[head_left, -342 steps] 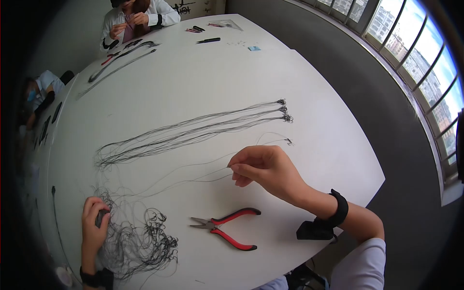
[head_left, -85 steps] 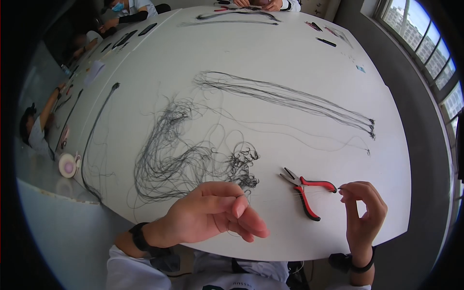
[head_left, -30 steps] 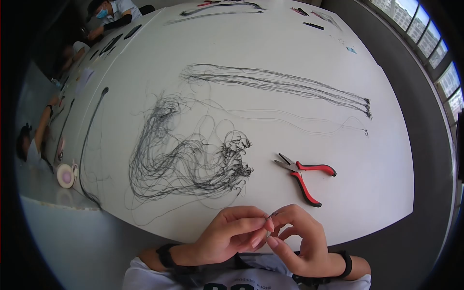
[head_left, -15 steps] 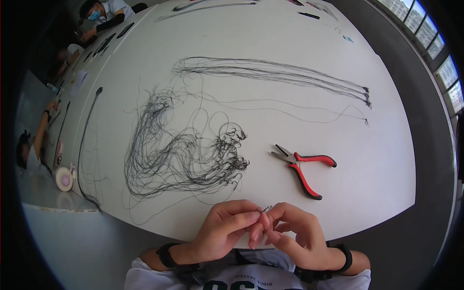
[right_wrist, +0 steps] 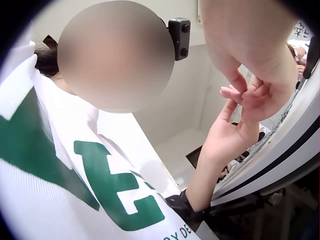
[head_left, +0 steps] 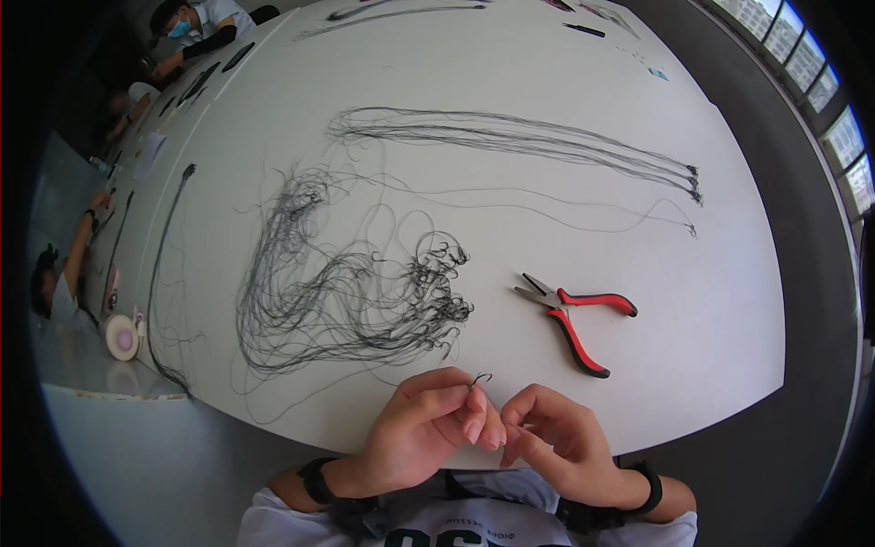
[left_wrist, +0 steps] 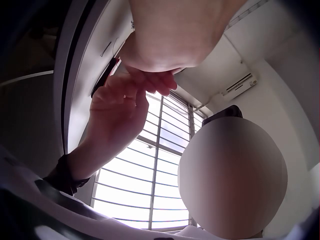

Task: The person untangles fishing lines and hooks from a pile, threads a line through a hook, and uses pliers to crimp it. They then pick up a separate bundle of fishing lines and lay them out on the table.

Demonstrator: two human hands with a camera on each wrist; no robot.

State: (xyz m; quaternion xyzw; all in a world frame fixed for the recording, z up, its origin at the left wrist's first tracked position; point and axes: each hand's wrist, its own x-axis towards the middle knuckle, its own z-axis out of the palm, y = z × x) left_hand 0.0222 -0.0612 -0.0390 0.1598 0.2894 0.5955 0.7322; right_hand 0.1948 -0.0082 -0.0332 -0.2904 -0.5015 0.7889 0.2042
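Observation:
In the head view my left hand (head_left: 424,428) pinches a dark fishing hook (head_left: 483,378) between thumb and index finger, its bend sticking up past the fingertips. Close beside it my right hand (head_left: 561,447) has thumb and forefinger drawn together at the left fingers; the thin fishing line there barely shows. Both hands are over the table's near edge. Ahead of them lies a tangled heap of hooked lines (head_left: 319,310), hooks at its right end. Red-handled pliers (head_left: 570,324) lie with their jaws apart. The wrist views show the two hands meeting, the hook hidden.
Straightened bundles of hooked line (head_left: 519,146) stretch across the white table (head_left: 492,64), with a separate line and hook (head_left: 691,230) nearer. A long dark bundle (head_left: 164,264) and a round pale object (head_left: 121,337) lie left. Other people sit at the far left (head_left: 205,27).
The hands, apart 2.8 seconds ago with line between them, have come together. Over the last half second the left hand and hook shifted slightly left and farther from the body. The pliers stay put.

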